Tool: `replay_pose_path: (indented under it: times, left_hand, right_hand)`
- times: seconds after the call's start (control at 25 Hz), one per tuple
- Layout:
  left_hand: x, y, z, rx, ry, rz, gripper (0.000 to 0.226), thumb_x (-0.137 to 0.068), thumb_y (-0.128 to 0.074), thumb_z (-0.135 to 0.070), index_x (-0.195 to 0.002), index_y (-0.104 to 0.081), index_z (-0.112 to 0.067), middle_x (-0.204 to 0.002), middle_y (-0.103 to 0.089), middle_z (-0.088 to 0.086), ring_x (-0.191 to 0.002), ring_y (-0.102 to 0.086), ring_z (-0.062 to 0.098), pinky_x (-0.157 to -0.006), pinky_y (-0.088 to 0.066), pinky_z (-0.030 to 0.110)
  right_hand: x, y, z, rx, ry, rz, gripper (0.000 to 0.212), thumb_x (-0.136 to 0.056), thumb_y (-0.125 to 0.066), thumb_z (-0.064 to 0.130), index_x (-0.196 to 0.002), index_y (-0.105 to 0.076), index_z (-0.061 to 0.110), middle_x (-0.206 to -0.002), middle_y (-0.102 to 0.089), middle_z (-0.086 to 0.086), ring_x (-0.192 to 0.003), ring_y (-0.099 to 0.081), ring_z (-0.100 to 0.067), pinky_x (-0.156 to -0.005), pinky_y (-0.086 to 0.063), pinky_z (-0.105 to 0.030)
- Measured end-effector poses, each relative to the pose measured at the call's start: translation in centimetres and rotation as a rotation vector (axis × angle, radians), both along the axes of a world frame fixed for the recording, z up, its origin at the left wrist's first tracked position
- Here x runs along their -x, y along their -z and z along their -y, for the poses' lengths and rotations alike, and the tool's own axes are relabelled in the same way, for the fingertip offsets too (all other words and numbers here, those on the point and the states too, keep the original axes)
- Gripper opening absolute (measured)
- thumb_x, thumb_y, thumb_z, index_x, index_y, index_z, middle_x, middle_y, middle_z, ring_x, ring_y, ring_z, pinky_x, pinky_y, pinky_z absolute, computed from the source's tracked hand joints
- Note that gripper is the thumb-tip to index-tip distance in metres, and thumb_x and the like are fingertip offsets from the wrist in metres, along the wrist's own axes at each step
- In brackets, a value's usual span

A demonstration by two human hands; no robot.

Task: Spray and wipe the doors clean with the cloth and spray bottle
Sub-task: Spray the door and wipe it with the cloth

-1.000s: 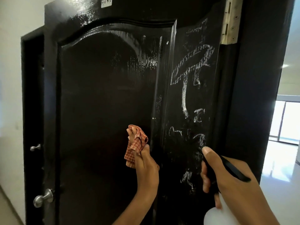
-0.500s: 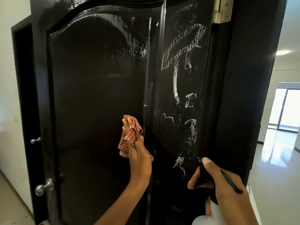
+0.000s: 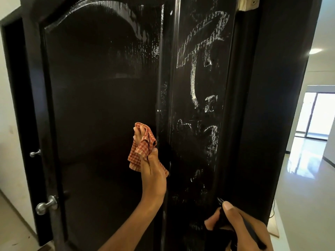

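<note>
A tall black wooden door (image 3: 101, 98) with an arched panel fills the view. White chalk-like marks (image 3: 201, 57) run down its right stile, which glistens wet in places. My left hand (image 3: 153, 171) presses an orange checked cloth (image 3: 142, 147) against the panel's right edge, at mid height. My right hand (image 3: 241, 227) grips the black head of a spray bottle (image 3: 222, 202) at the lower right, with its nozzle close to the stile. The bottle's body is hidden below the frame.
A silver door knob (image 3: 46, 205) sticks out at the lower left, with a smaller knob (image 3: 35, 153) above it on the dark doorway behind. A brass hinge (image 3: 247, 3) sits at the top right. A bright tiled hallway (image 3: 304, 178) opens to the right.
My right hand with the spray bottle has dropped lower along the stile, and my view has tilted down. The cloth hand has kept its place on the panel.
</note>
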State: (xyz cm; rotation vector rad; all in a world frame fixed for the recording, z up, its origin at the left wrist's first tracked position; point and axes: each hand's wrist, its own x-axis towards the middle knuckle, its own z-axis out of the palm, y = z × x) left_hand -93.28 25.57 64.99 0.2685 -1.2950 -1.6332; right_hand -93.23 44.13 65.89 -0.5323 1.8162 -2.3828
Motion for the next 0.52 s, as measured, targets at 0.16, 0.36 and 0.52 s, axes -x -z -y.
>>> replay_pose_path:
  times: [0.16,0.36,0.52]
  left_hand:
    - [0.4,-0.2,-0.2,-0.011,0.015,0.026,0.04,-0.111,-0.041,-0.03,-0.151,-0.038,-0.03,-0.14,-0.052,-0.012,-0.104,-0.052,-0.014,-0.082,-0.04,0.007]
    - [1.2,-2.0,0.0,0.083,-0.006,0.01,0.079,-0.097,-0.05,-0.06,-0.164,-0.021,-0.03,-0.158,-0.04,-0.01,-0.131,-0.046,-0.015,-0.114,-0.043,0.022]
    - [1.7,-3.4,0.1,0.107,0.005,0.004,0.1,-0.077,-0.045,-0.078,-0.165,-0.016,-0.041,-0.17,-0.021,-0.015,-0.156,-0.022,0.009,-0.129,-0.022,0.047]
  right_hand:
    - [0.2,0.2,-1.1,-0.212,-0.059,-0.081,0.081,-0.043,-0.08,0.089,-0.05,-0.07,0.009,-0.054,-0.063,-0.028,-0.05,-0.062,-0.038,-0.078,-0.053,-0.065]
    - [0.4,-6.5,-1.9,-0.204,-0.049,-0.336,0.059,-0.075,-0.054,0.061,-0.073,-0.076,0.007,-0.071,-0.077,-0.009,-0.065,-0.075,-0.02,-0.057,-0.054,-0.035]
    - [0.9,-10.4,-1.9,-0.19,-0.012,-0.351,0.055,-0.085,-0.058,0.059,-0.071,-0.071,0.008,-0.063,-0.069,-0.012,-0.052,-0.064,-0.022,-0.042,-0.047,-0.029]
